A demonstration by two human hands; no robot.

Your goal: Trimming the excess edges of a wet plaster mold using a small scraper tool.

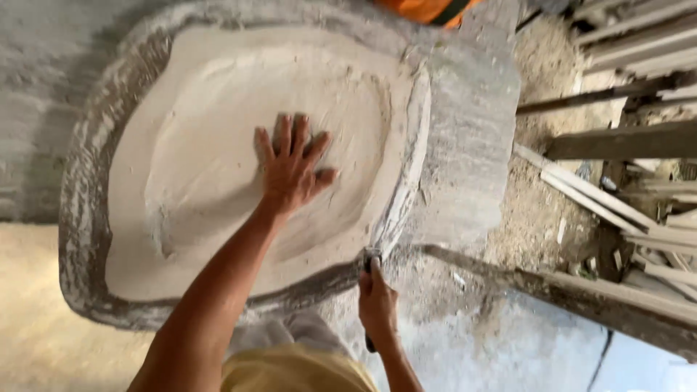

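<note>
Nearest, the left hand [290, 170] lies flat in the slab's [218, 181] carved hollow, fingers [283, 138] spread and pointing away. Right of it, below the thumb, the right hand [377, 308] is clamped on a tool [372, 260], tip at the slab's rim, long axis upright in frame.

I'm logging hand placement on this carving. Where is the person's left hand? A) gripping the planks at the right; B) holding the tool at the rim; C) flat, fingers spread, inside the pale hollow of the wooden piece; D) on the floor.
C: the left hand lies open with fingers spread in the hollowed wooden piece, while the right hand grips a dark tool at its rim.
</note>
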